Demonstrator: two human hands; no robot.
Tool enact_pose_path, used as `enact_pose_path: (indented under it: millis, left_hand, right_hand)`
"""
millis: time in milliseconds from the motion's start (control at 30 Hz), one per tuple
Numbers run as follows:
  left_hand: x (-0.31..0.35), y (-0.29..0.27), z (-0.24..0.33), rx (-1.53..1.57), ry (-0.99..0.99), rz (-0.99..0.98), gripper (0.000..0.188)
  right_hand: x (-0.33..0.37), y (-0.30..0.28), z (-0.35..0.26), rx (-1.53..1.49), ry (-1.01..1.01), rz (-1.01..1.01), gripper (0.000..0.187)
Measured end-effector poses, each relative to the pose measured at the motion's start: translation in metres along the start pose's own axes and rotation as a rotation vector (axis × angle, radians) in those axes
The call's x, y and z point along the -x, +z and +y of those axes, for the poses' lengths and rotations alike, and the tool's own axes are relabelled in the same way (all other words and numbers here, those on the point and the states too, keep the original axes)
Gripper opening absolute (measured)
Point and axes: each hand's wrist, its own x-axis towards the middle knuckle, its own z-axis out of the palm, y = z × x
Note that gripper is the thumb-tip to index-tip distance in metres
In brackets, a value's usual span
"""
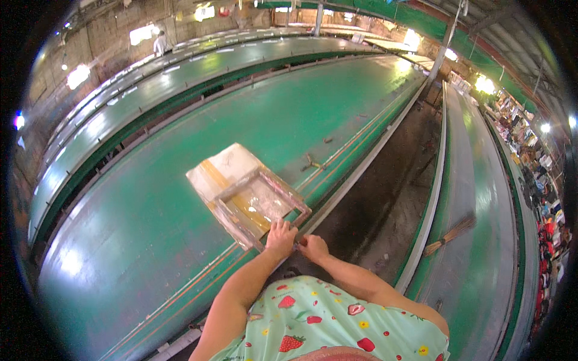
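Nearest to us is a mint-green garment [328,313] printed with strawberries and small yellow flowers, with both bare forearms reaching past it. We take clock directions from the hands. Our left hand [282,239] lies with bent fingers over the near corner of a wooden frame [235,218]; whether it grips, we cannot tell. Our right hand [314,248] is curled just beside it, fingers drawn in — what it pinches, if anything, we cannot make out. At 11 o'clock the frame lies flat over a pale panel [232,161] with a yellow-brown band, both on a long green table [259,108]. We record a small yellowish tool [311,161] at 12 o'clock on the same surface. A dark aisle [373,195] runs off toward 2 o'clock. At 3 o'clock a straw bundle [450,234] rests on a second table [472,277] — beyond it, piled mixed-coloured items [545,204]. Far off at 11 o'clock we note another person [161,44].
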Motion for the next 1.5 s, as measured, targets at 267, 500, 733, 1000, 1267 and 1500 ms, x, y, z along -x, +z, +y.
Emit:
enact_pose_path:
  millis: [267, 500, 733, 1000, 1267, 1500]
  left_hand:
    - [0.006, -0.005, 0.003, 0.064, -0.042, 0.06, 0.035]
    - [0.007, -0.009, 0.005, 0.106, -0.076, 0.004, 0.035]
    - [0.007, -0.01, 0.006, 0.1, -0.096, -0.033, 0.046]
    - [0.005, -0.01, 0.003, 0.172, -0.098, -0.086, 0.061]
    - [0.0, -0.013, 0.007, 0.262, -0.138, -0.07, 0.045]
    - [-0.001, -0.014, 0.01, 0.266, -0.212, -0.113, 0.038]
  right_hand:
    - [0.009, 0.007, -0.013, 0.254, -0.157, 0.049, 0.022]
    - [0.004, 0.016, -0.009, 0.212, -0.127, 0.024, 0.024]
    - [-0.007, 0.012, -0.002, 0.09, -0.096, -0.049, 0.027]
    - [-0.048, -0.041, 0.03, -0.015, -0.368, -0.118, 0.027]
    - [-0.189, -0.116, 0.087, -0.032, -0.428, 0.099, 0.017]
    - [-0.331, -0.121, 0.098, 0.453, -0.358, 0.097, 0.043]
